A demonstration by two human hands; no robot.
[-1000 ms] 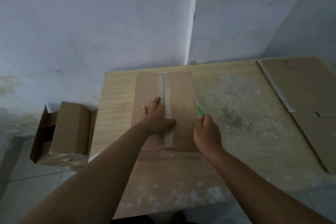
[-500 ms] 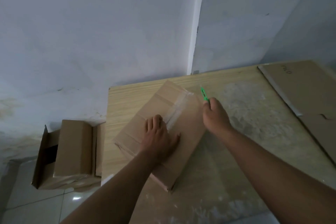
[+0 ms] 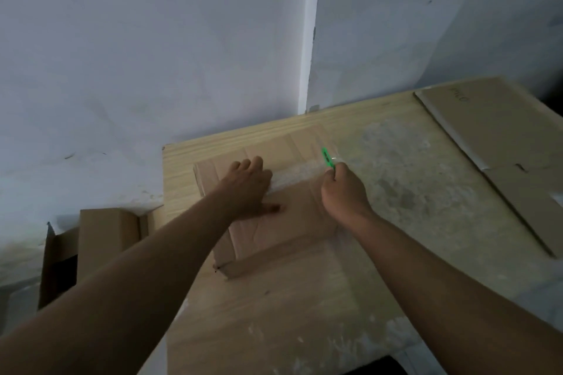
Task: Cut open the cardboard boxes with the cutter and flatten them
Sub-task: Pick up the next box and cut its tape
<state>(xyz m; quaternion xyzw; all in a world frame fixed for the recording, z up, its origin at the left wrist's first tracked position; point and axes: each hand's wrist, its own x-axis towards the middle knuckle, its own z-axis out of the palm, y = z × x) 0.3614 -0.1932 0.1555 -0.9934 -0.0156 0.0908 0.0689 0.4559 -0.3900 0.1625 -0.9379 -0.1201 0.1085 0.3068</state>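
One sealed box [image 3: 289, 216] on the table [image 3: 304, 320], towards its left far corner. One flattened cardboard sheet [image 3: 502, 143] on the table's right side. One opened box [image 3: 103, 237] on the floor, left. One green cutter [image 3: 327, 158].

Left hand [image 3: 246, 189] spread flat, pressing the box top beside the tape strip [image 3: 295, 175]. Right hand [image 3: 344, 192] clenched round the cutter at the strip's right end.

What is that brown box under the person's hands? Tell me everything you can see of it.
The brown cardboard box is a closed, shallow carton lying flat on the light wooden table, turned askew to the table's edge. A strip of clear tape runs along its top seam. The left hand presses flat on the top, with its fingers reaching the tape. The right hand grips a green cutter at the tape's right end. The cardboard looks slightly creased.
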